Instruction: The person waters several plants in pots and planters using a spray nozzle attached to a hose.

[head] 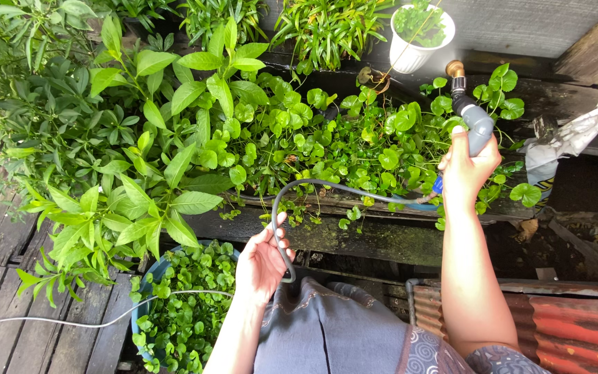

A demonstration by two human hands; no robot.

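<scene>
While the head camera looks down over the planter bed, I see the right hand clenched round the grey spray nozzle, whose brass tip points up and away, toward the white pot near the bed's far edge. The nozzle's long axis runs roughly away from me, tilted a little left. From its base the grey hose arcs left along the bed's near edge, then drops to the left hand, which grasps it loosely between fingers and palm. So the hose lies left and below the nozzle grip, and my left hand is nearer its slack, just beside the blue tub of small round leaves
</scene>
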